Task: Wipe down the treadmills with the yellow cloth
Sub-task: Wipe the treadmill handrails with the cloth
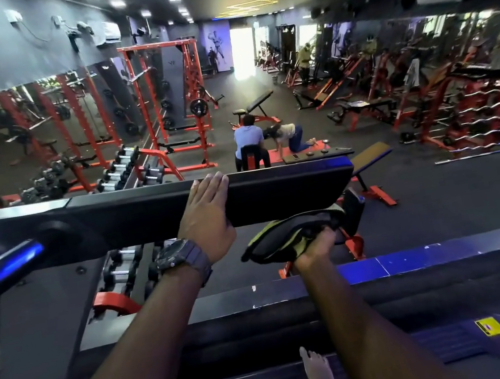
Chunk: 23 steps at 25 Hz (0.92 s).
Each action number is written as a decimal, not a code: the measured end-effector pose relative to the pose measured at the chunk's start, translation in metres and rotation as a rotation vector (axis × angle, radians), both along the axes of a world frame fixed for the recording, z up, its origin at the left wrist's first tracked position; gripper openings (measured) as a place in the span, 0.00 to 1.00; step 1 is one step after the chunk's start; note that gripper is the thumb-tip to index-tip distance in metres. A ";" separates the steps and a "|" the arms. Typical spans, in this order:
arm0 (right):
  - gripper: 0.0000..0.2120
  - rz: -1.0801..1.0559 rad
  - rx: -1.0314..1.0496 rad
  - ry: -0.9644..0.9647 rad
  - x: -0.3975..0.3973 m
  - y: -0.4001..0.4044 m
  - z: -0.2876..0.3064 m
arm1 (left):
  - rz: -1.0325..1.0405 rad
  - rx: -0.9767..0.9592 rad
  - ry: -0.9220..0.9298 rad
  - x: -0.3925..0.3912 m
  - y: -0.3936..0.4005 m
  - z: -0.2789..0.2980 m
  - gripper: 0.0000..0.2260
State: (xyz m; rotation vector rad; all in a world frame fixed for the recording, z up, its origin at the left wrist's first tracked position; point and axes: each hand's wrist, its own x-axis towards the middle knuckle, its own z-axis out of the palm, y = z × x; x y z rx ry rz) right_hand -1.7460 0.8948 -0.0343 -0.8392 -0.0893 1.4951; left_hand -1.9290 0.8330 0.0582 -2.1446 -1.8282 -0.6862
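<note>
The left hand (205, 215) lies flat on the treadmill console (116, 215); the right hand (315, 244) grips the yellow cloth (281, 236) (bunched) just below.

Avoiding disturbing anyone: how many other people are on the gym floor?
3: one seated person beside the orange mat, one kneeling person on it, one standing person far back right. Others may be hidden.

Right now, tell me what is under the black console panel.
The right hand grips the yellow cloth below the right end of the console panel; dumbbells show through the gap farther left. The left hand and forearm hide part of that gap.
</note>
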 end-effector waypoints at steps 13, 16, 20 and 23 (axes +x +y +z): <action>0.25 0.073 0.516 -2.049 0.077 0.017 0.146 | 0.046 -0.028 -0.017 0.009 0.000 0.005 0.37; 0.24 0.375 0.666 -2.245 0.006 -0.006 0.167 | 0.062 -0.023 0.031 0.010 -0.001 0.002 0.38; 0.27 0.523 0.897 -2.221 0.013 -0.007 0.160 | 0.087 0.030 0.042 0.008 -0.003 -0.004 0.38; 0.23 0.558 0.676 -2.173 0.053 0.039 0.172 | 0.194 0.102 -0.001 0.022 -0.001 -0.005 0.36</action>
